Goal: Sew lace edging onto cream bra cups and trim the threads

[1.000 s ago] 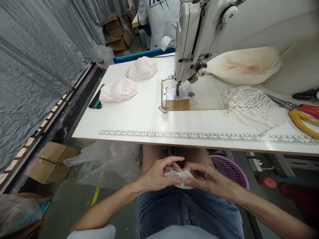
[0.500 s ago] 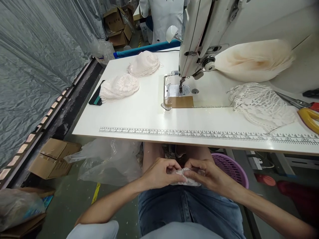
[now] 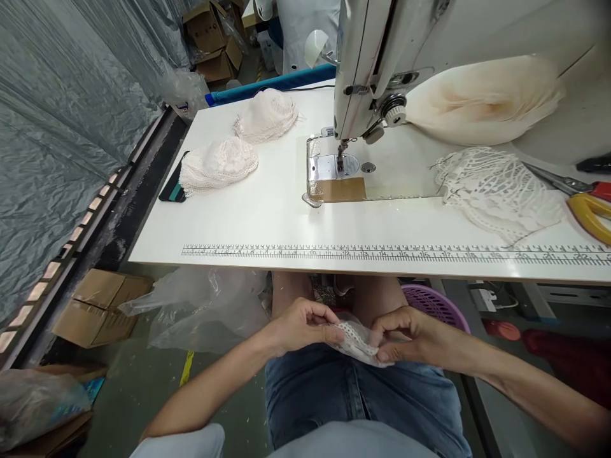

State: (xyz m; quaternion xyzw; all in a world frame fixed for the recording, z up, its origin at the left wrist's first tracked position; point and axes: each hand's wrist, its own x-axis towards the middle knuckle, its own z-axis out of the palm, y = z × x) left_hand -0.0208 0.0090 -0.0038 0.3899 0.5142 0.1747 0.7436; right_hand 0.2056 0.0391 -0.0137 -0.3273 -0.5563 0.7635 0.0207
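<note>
Over my lap, a small piece of white lace fabric [image 3: 357, 343] is stretched between both hands. My left hand [image 3: 310, 324] pinches its left end between thumb and fingers. At the other end, my right hand [image 3: 403, 334] is closed on the lace, thumb toward me. Part of the fabric is hidden behind the fingers. On the white table above stand a sewing machine [image 3: 363, 83], two stacks of pale lace pieces, the nearer stack [image 3: 222, 164] and the farther stack [image 3: 267, 116], and a netted white lace piece [image 3: 496, 191] on the right.
Scissors [image 3: 592, 213] with yellow and red handles lie at the table's right end. A printed ruler [image 3: 310, 252] runs along the front edge. A cream fabric bundle [image 3: 482, 102] sits under the machine arm. Below are a purple basket [image 3: 436, 308] and a plastic bag [image 3: 205, 312]. A person stands beyond.
My hands have moved apart, the right one shifting to the right, so more of the lace shows between them. The whole view has shifted slightly.
</note>
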